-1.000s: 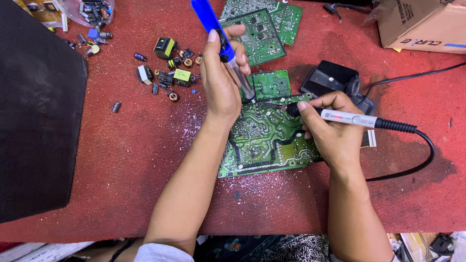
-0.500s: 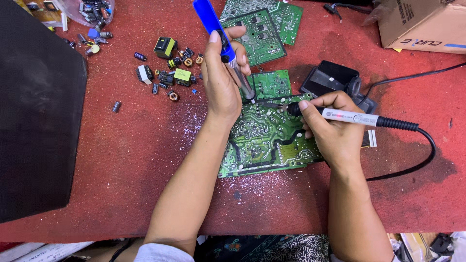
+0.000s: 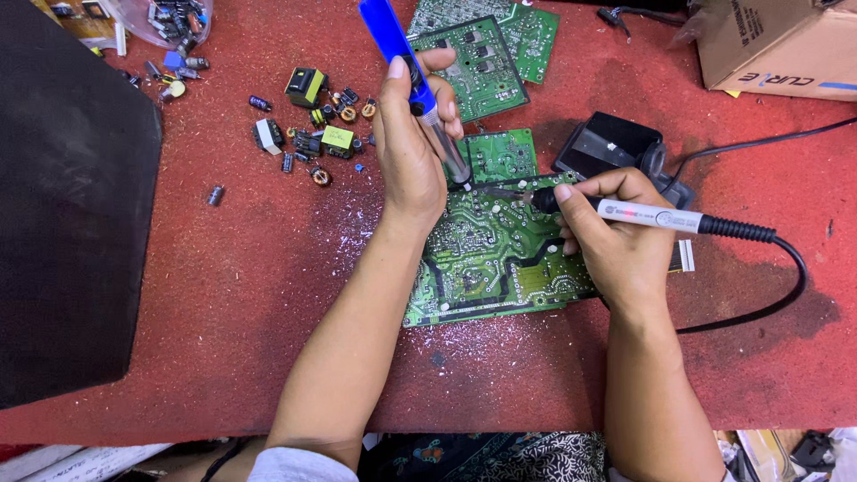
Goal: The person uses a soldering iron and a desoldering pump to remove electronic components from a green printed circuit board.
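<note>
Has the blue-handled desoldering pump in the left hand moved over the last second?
No. The blue pump keeps its tilt, its tip on the same spot at the top edge of the large green board, held by the left hand.

The scene is evenly and brightly lit from above. Only short, soft shadows are cast on the red desk (image 3: 223, 295) beneath the forearms. A faint sheen is seen on the green circuit board (image 3: 486, 259). Focus is held sharp at the centre, while slight softening and bending are noticed towards the edges.
</note>
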